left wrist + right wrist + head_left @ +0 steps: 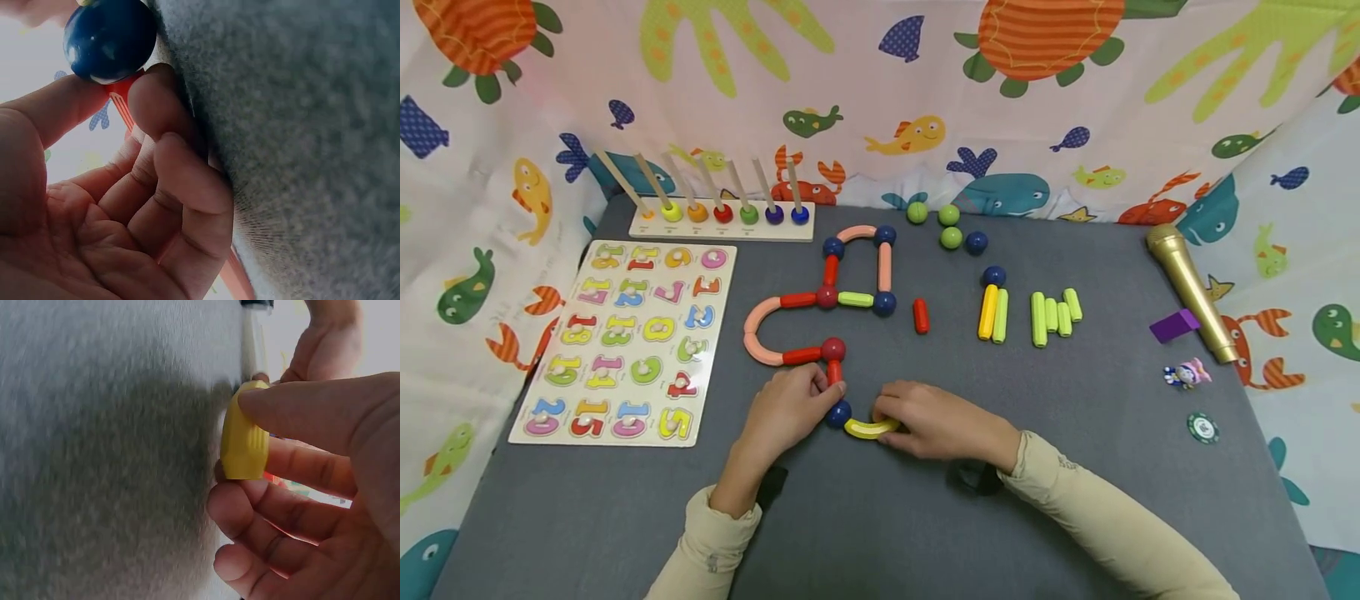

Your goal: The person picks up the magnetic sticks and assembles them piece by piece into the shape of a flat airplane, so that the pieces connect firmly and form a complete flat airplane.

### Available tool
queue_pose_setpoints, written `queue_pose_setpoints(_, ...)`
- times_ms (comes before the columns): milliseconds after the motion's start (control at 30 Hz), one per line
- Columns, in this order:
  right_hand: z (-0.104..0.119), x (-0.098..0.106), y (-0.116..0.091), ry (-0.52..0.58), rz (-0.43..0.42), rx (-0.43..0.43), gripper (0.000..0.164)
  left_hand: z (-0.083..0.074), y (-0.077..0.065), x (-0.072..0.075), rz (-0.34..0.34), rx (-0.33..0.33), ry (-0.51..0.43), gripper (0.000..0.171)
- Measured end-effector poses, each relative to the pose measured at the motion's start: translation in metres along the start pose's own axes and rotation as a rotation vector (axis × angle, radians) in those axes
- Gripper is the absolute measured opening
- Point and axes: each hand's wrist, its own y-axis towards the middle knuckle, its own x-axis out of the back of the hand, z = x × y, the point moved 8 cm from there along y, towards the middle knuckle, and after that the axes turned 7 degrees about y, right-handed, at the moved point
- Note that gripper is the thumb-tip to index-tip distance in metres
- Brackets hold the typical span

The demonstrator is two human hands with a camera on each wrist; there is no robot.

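My left hand (786, 407) pinches a short red rod (122, 100) between thumb and forefinger, right beside a blue ball (838, 414). The rod's far end meets a red ball (833, 349). Between the thumb and fingers of my right hand (940, 419) is a curved yellow rod (869, 429), whose left end touches the blue ball. In the right wrist view the yellow rod (245, 440) shows its free end. A joined figure of salmon curved rods (756, 329), red rods, a lime rod (855, 298) and balls runs up from the held red rod.
A loose red rod (921, 317), yellow and lime rods (1039, 319), and green and blue balls (976, 242) lie to the right. A number puzzle board (602, 350) and a peg stand (722, 229) are left. A gold microphone (1191, 287), purple block (1174, 326), figurine and chip lie far right.
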Motion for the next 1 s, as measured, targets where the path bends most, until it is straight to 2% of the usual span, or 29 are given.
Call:
queue_pose_setpoints(200,-0.003,0.002,-0.002,0.037,-0.012,-0.004,0.011,-0.002,-0.003,0.000,-0.018,0.005,0.052,0.027)
queue_pose_setpoints(367,-0.004,0.006,-0.003,0.079,-0.006,-0.012,0.011,-0.010,-0.010,0.004,-0.113,-0.034,0.131,0.029)
queue_pose_setpoints(467,-0.013,0.017,-0.005,0.097,-0.039,-0.039,0.010,-0.021,-0.018,0.006,-0.203,-0.124,0.202,0.034)
queue_pose_setpoints(600,-0.032,0.043,-0.006,0.073,-0.126,-0.092,0.007,-0.037,-0.032,0.003,-0.283,-0.332,0.302,0.038)
queue_pose_setpoints(667,-0.044,0.061,-0.006,0.043,-0.187,-0.134,0.007,-0.045,-0.038,-0.003,-0.276,-0.448,0.323,0.036)
queue_pose_setpoints(767,-0.067,0.092,-0.009,-0.012,-0.294,-0.220,0.008,-0.053,-0.045,-0.016,-0.197,-0.569,0.323,0.032)
queue_pose_setpoints(867,-0.092,0.124,-0.017,-0.091,-0.397,-0.349,0.015,-0.057,-0.046,-0.028,-0.103,-0.601,0.342,0.031)
queue_pose_setpoints(1000,-0.126,0.154,-0.036,-0.173,-0.460,-0.589,0.031,-0.057,-0.045,-0.037,-0.024,-0.569,0.388,0.034)
